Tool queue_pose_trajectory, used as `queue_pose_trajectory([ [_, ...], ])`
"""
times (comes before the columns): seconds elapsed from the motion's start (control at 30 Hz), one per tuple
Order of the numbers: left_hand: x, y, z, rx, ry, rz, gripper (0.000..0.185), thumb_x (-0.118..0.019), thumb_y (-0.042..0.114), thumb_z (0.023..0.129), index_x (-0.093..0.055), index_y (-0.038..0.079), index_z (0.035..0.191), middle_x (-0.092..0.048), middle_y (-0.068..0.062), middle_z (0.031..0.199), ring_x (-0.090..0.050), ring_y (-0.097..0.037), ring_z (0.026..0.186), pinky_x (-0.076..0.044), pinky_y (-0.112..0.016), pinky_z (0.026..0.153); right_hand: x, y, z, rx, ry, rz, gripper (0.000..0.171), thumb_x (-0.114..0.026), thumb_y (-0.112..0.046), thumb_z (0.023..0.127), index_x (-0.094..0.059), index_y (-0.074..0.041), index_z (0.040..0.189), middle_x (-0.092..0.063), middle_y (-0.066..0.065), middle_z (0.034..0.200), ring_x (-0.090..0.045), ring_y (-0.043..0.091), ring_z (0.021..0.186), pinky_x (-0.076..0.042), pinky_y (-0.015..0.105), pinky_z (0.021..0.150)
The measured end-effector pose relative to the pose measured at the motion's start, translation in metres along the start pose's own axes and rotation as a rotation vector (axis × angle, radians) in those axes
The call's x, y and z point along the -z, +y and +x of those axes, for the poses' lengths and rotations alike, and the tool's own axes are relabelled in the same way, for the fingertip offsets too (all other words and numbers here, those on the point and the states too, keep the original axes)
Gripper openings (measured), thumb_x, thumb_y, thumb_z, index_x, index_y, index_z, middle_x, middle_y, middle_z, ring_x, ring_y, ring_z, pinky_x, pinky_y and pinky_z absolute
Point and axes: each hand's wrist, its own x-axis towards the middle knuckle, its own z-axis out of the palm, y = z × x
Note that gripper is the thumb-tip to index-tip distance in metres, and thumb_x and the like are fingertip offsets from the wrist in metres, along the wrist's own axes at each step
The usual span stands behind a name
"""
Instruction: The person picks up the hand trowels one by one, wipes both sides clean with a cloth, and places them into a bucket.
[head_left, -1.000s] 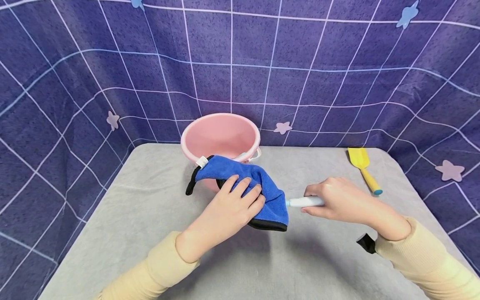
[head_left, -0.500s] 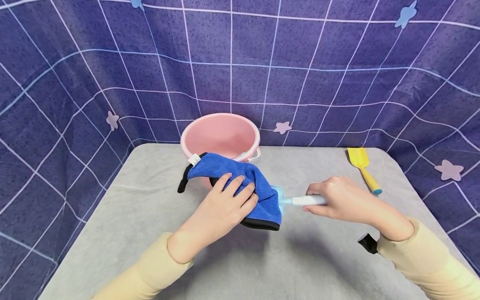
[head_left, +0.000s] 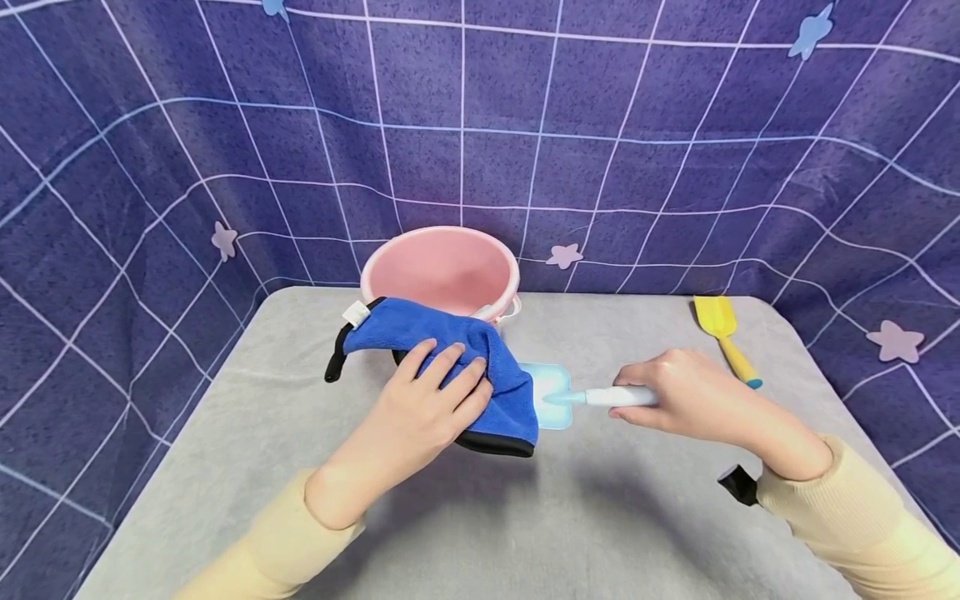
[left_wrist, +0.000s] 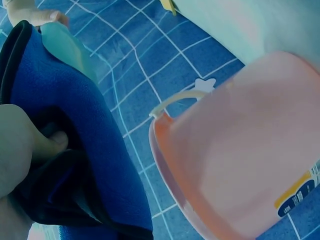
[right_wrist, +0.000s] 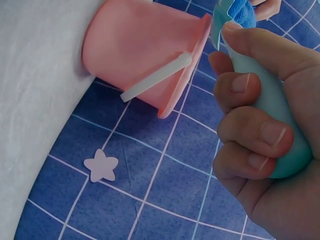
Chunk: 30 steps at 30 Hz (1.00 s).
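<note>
Inboard of the table's right edge (head_left: 798, 367), your right hand (head_left: 686, 396) properly grips the likely light, stiff shovel (head_left: 579, 398) by its handle (head_left: 618, 397), your left hand (head_left: 405, 408) soft-looking cloth (head_left: 504, 387).

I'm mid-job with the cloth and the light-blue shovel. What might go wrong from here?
1. The blue cloth covers the blade's far end, so it could slip off the tip if the left hand pulls away.
2. The right hand grips the shovel by its handle alone; pressing on the blade might twist it.
3. The cloth overlaps the pink bucket in the head view; swinging it forward might knock the bucket.
</note>
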Motion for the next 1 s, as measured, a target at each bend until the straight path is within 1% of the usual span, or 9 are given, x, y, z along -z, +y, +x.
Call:
queue_pose_trajectory([
  [0.23,0.001,-0.005,-0.008,0.004,0.017,-0.008,0.031,-0.035,0.004,0.096,-0.065,0.012,0.100,-0.065,-0.006,0.109,-0.059,-0.030,0.104,-0.045,-0.049,0.091,0.001,0.000,-0.001,0.005,0.005,0.000,0.016,-0.078,-0.027,0.072,-0.063,-0.025,0.074,-0.041,-0.024,0.058,-0.034,-0.007,0.050,-0.032,0.015,0.044],
  [0.4,0.002,-0.009,-0.013,0.018,0.043,-0.011,0.030,-0.036,0.003,0.096,-0.065,0.011,0.100,-0.065,-0.007,0.108,-0.060,-0.031,0.103,-0.045,-0.049,0.090,0.002,0.001,-0.001,0.003,-0.002,-0.003,0.016,-0.078,-0.028,0.073,-0.063,-0.026,0.074,-0.041,-0.024,0.059,-0.034,-0.007,0.051,-0.032,0.015,0.045],
  [0.63,0.006,-0.015,-0.018,0.032,0.046,-0.016,0.031,-0.036,0.006,0.097,-0.066,0.010,0.104,-0.065,-0.008,0.110,-0.059,-0.031,0.104,-0.045,-0.051,0.090,0.002,0.002,-0.001,0.011,-0.003,0.009,0.015,-0.078,-0.027,0.073,-0.063,-0.025,0.075,-0.042,-0.024,0.060,-0.034,-0.008,0.051,-0.032,0.014,0.045],
  [0.77,0.008,-0.017,-0.021,0.037,0.064,-0.019,0.031,-0.036,0.006,0.096,-0.066,0.009,0.104,-0.066,-0.009,0.109,-0.060,-0.031,0.103,-0.045,-0.051,0.088,0.002,0.002,-0.002,0.022,0.008,0.015,0.015,-0.078,-0.026,0.072,-0.063,-0.025,0.075,-0.042,-0.024,0.060,-0.033,-0.008,0.051,-0.032,0.013,0.045],
  [0.93,0.006,-0.019,-0.027,0.057,0.082,-0.042,0.028,-0.038,0.004,0.094,-0.065,0.007,0.103,-0.065,-0.011,0.107,-0.060,-0.033,0.101,-0.046,-0.052,0.086,0.002,0.002,-0.002,0.017,0.008,0.011,0.016,-0.078,-0.027,0.073,-0.062,-0.026,0.074,-0.040,-0.024,0.059,-0.033,-0.008,0.051,-0.031,0.014,0.044],
  [1.0,0.005,-0.019,-0.030,0.062,0.076,-0.045,0.028,-0.038,0.005,0.093,-0.065,0.007,0.103,-0.065,-0.011,0.107,-0.060,-0.033,0.101,-0.046,-0.052,0.086,0.003,0.003,-0.002,0.016,0.009,0.010,0.016,-0.078,-0.027,0.073,-0.062,-0.027,0.073,-0.040,-0.025,0.059,-0.033,-0.008,0.050,-0.031,0.014,0.044],
])
